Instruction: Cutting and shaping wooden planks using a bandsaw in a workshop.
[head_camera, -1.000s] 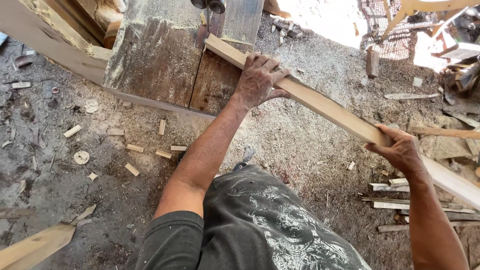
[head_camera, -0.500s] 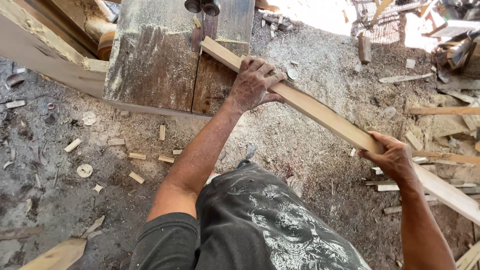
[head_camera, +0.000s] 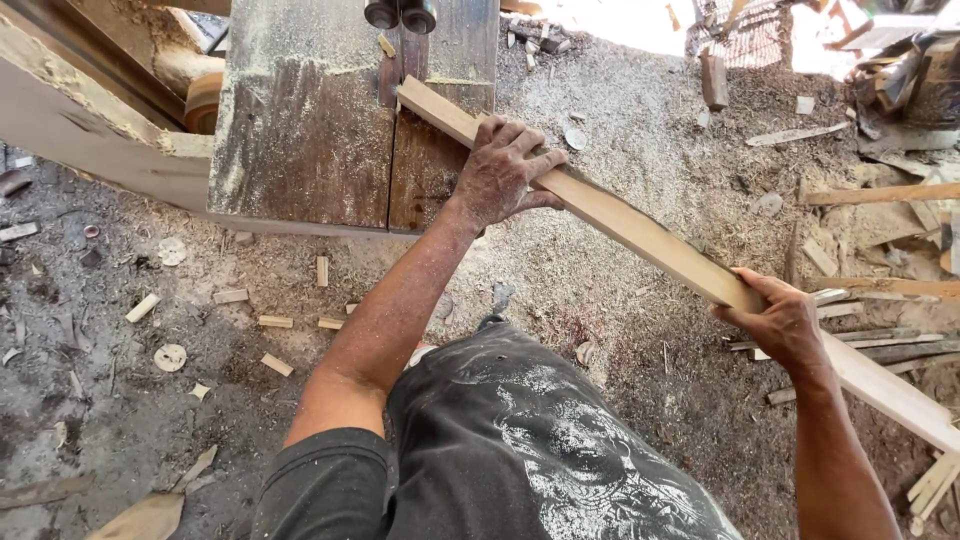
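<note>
Sawdust-strewn woodworking yard, saw table (head_camera: 300, 130)

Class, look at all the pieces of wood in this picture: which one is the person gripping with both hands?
The long pale plank running diagonally from the saw table. The left hand and right hand both grip it; the short offcuts lie untouched on the floor.
</note>
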